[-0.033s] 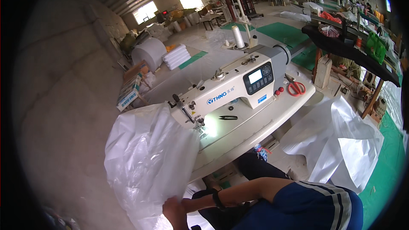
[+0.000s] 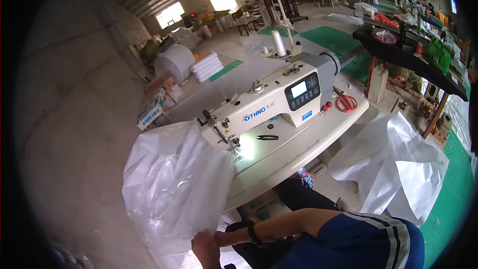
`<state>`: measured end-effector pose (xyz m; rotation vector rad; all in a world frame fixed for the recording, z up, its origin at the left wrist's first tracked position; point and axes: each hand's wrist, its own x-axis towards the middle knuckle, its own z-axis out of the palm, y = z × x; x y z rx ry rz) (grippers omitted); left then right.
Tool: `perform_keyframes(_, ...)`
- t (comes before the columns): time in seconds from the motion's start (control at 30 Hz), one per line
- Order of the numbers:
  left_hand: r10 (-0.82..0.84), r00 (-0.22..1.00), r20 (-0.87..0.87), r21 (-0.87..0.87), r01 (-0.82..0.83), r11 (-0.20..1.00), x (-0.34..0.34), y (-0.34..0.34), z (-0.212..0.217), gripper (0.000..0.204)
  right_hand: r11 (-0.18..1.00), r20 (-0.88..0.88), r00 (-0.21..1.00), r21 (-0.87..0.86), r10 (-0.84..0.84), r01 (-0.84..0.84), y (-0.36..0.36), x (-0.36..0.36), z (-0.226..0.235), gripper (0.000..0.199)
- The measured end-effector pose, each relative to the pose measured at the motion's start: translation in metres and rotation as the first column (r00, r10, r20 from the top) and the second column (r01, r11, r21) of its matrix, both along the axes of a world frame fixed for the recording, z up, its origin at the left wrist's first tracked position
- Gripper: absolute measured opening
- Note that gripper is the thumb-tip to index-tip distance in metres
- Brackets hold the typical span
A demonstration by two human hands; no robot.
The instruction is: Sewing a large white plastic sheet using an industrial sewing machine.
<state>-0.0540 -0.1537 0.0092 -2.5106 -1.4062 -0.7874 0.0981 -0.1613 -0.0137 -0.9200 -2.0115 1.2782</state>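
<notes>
A translucent white plastic sheet (image 2: 172, 184) hangs in folds over the left end of the sewing table (image 2: 294, 153), its upper part beside the needle area of a white sewing machine (image 2: 271, 99). My left hand (image 2: 205, 253) is closed on the sheet's lower edge, at the bottom of the view. My right hand (image 2: 219, 239) meets it there, reaching in from the right with a dark band on the wrist; its fingers are hidden by the overlap. The machine's lamp lights the needle area. Small black thread snips (image 2: 267, 138) lie on the table under the machine arm.
Red-handled scissors (image 2: 346, 103) and two red balls (image 2: 326, 105) lie at the table's right end. A thread cone (image 2: 279, 45) stands behind the machine. More white sheeting (image 2: 393, 169) lies at right, near a black-covered bench (image 2: 413, 57). A large white roll (image 2: 174, 64) stands behind, left.
</notes>
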Motion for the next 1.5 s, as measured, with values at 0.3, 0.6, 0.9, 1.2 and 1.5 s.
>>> perform_keyframes(0.3,0.561,0.589,0.582,0.005,-0.692,0.722,-0.143,0.021,-0.088,0.032,0.986,-0.127,0.991,-0.164,-0.033,0.012,0.003,0.008,-0.023,0.070)
perform_keyframes(0.6,0.656,0.593,0.467,-0.025,-0.733,0.680,-0.200,0.036,-0.093,0.031,0.942,-0.249,0.967,-0.334,-0.062,-0.025,-0.106,0.163,-0.080,0.066)
perform_keyframes(0.9,0.725,0.605,0.331,-0.050,-0.755,0.653,-0.231,0.037,-0.082,0.030,0.735,-0.604,0.632,-0.674,-0.487,-0.077,-0.126,0.167,-0.023,0.043)
perform_keyframes(1.2,0.789,0.582,0.196,-0.047,-0.798,0.601,-0.266,0.009,-0.057,0.030,0.644,-0.265,0.716,-0.693,-0.647,0.326,-0.078,0.114,-0.016,0.040)
perform_keyframes(1.5,0.820,0.570,0.048,-0.028,-0.820,0.572,-0.265,-0.012,-0.026,0.029,0.645,-0.418,0.790,-0.763,-0.449,-0.037,-0.032,0.064,-0.144,0.018)
